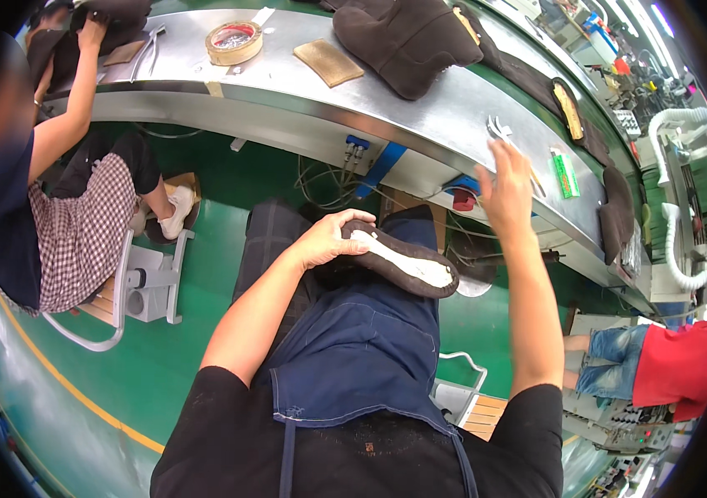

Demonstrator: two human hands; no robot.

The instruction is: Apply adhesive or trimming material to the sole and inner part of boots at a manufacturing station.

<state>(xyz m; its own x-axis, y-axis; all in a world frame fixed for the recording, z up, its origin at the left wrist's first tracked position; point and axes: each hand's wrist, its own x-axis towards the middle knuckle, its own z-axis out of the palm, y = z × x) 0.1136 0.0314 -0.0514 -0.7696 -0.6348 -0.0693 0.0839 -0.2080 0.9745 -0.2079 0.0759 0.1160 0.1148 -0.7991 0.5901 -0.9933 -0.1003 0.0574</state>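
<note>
On my lap lies a dark brown boot (439,285), its underside turned up and a long cream-coloured strip showing along the sole. My left hand (330,239) is closed round one end of it, thumb over the sole and fingers along the side. Over the front edge of the metal bench (287,87) my right hand (506,184) is raised, fingers stretched out and nothing seen in the grasp. Just beyond its fingertips lies a small silver hand tool (499,129); whether they touch it I cannot tell. My blue apron (353,349) covers my lap.
The bench holds a tape roll (234,43), a brown abrasive-looking block (329,63), a dark boot (407,46) and a green-and-white box (564,173). More dark footwear lies on the green strip behind. A co-worker (80,191) sits at left; a person in red (677,369) stands right.
</note>
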